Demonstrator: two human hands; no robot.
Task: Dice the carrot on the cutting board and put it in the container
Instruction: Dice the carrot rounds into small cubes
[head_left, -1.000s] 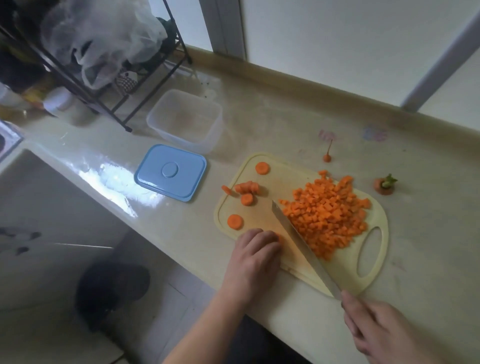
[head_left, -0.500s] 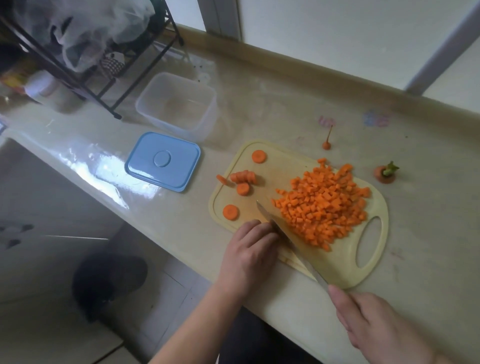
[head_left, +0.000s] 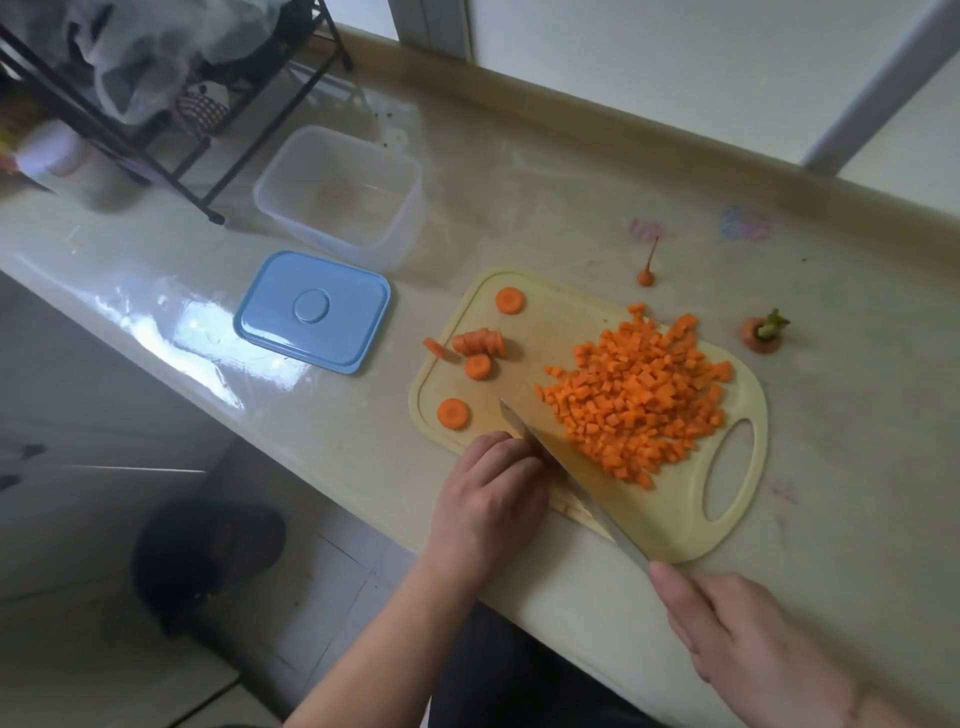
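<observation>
Nearby, small carrot cubes (head_left: 636, 402) heap on rounded plastic board (head_left: 675, 525)

We see cutting board (head_left: 670, 525) at worktop (head_left: 519, 197) front edge. Diced carrot pile (head_left: 636, 402) on board's right half, carrot slices (head_left: 478, 345) on its left half. Knife (head_left: 566, 475) lies across board's front. Lid (head_left: 311, 310) left of board; container (head_left: 340, 195) behind lid. Carrot top (head_left: 761, 335) and carrot tip (head_left: 645, 275) on worktop behind board. Rack (head_left: 171, 130) at back left corner.

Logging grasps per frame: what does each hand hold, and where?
Right hand grips the knife by its handle; left hand rests curled on the cutting board, hold unclear.
</observation>
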